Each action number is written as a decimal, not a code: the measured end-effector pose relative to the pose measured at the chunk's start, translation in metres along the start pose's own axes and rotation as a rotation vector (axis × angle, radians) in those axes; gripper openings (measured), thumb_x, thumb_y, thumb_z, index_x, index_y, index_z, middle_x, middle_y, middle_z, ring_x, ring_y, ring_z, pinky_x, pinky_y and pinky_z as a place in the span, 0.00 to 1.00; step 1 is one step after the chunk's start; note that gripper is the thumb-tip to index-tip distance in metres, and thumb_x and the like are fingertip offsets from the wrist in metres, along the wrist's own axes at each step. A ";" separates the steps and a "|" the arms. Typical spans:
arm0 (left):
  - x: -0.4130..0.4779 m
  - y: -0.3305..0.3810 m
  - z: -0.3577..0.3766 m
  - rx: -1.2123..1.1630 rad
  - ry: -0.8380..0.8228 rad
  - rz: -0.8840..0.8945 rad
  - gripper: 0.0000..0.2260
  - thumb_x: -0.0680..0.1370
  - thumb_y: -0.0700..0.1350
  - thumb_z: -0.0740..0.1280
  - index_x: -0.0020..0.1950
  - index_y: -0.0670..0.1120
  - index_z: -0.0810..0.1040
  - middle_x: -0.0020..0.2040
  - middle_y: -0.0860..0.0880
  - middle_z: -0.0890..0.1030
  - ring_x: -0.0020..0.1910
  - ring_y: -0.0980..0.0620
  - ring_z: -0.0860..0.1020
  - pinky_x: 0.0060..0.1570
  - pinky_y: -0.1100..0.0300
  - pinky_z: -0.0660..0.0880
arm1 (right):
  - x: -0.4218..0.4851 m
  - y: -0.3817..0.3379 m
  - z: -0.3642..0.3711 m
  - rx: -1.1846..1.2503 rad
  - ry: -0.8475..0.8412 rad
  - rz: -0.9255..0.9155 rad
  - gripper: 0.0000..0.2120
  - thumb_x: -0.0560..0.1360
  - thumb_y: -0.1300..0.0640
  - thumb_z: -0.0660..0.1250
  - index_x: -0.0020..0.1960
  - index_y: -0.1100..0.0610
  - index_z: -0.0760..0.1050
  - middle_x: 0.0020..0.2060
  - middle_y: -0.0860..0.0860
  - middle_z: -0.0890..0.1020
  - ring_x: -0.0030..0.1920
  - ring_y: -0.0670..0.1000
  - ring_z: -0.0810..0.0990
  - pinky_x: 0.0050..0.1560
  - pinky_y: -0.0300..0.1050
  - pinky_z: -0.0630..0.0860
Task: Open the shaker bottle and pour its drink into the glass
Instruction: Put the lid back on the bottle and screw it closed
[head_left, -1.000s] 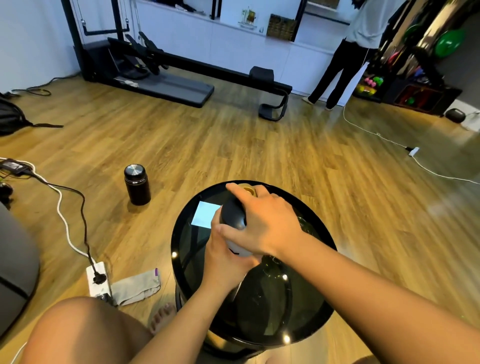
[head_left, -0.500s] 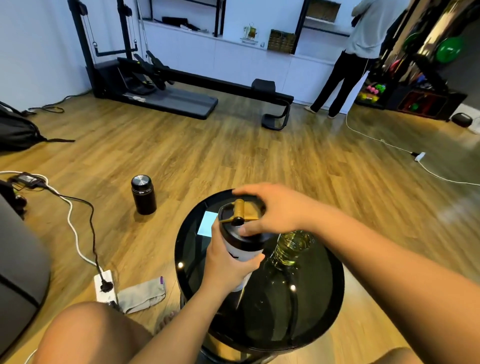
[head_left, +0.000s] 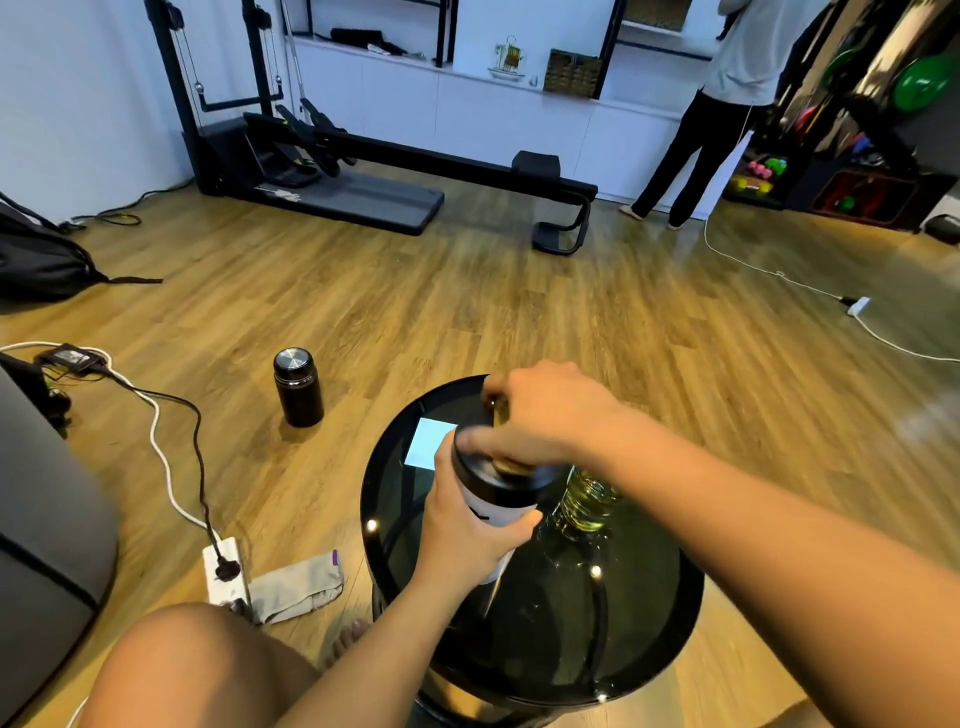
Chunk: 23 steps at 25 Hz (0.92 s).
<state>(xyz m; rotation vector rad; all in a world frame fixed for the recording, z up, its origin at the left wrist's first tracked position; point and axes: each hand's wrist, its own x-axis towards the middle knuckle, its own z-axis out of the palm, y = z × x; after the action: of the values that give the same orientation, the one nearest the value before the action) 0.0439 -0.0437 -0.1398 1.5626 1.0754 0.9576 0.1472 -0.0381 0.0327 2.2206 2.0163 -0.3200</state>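
My left hand (head_left: 467, 525) comes in from 7 o'clock. Its grip is clamped round the white body of the shaker bottle (head_left: 488, 504), thumb on the near side and fingers wrapped behind. The bottle stands close to upright over the left half of the round black tabletop (head_left: 670, 618), long axis vertical, and I cannot tell whether its base rests on the glass top or hangs just above it. The black lid (head_left: 483, 470) is on.

My right hand (head_left: 545, 415) reaches across from 4 o'clock and sits directly on top of the lid, so it is the hand nearer the opening. Its grip is closed, with the thumb on the lid's edge at 9 o'clock and the fingers curled over a gold fitting (head_left: 514, 469). Whether they pinch the fitting or the lid itself is hidden.

The glass (head_left: 587, 501) stands just beside the bottle at 3 o'clock, partly under my right forearm, so I judge the pour will tip that way.
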 end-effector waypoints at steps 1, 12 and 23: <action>0.000 0.000 0.000 0.000 0.001 -0.005 0.48 0.63 0.48 0.84 0.68 0.67 0.54 0.57 0.66 0.70 0.58 0.62 0.73 0.46 0.83 0.68 | 0.003 -0.005 0.005 0.002 0.053 0.084 0.32 0.77 0.29 0.56 0.62 0.54 0.77 0.57 0.56 0.82 0.50 0.59 0.76 0.45 0.49 0.72; 0.002 -0.006 0.001 0.009 -0.005 0.016 0.49 0.62 0.49 0.84 0.72 0.63 0.56 0.62 0.60 0.72 0.61 0.59 0.74 0.51 0.75 0.68 | 0.006 -0.006 0.005 -0.120 0.060 0.139 0.38 0.71 0.21 0.54 0.49 0.56 0.76 0.40 0.53 0.78 0.45 0.58 0.77 0.42 0.50 0.74; 0.003 -0.004 -0.001 0.006 -0.016 0.011 0.45 0.62 0.49 0.84 0.66 0.72 0.58 0.61 0.62 0.76 0.59 0.69 0.75 0.55 0.73 0.73 | 0.016 -0.007 -0.006 -0.008 -0.031 0.127 0.34 0.74 0.26 0.57 0.58 0.56 0.78 0.46 0.54 0.78 0.49 0.57 0.77 0.46 0.50 0.75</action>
<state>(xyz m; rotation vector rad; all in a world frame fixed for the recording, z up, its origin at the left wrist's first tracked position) 0.0432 -0.0406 -0.1433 1.5799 1.0609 0.9485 0.1418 -0.0201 0.0345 2.3110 1.8469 -0.3295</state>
